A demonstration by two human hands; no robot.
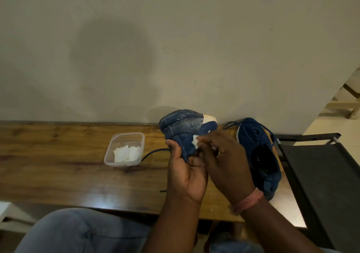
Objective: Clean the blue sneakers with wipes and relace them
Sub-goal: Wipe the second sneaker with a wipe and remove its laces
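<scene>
Above the wooden table [58, 155], the left hand [185, 175] grips 1 blue sneaker [183, 130] sole-up, while the right hand [224, 161] pinches a wipe [194, 141] against it. Right of it lies the second sneaker [259, 155]. I think a hard rub could twist the shoe from the hold.

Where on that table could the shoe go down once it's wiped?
Bare wood lies left of the plastic container, and along the table's near edge before it. The right end is crowded: the second sneaker and loose laces.
</scene>
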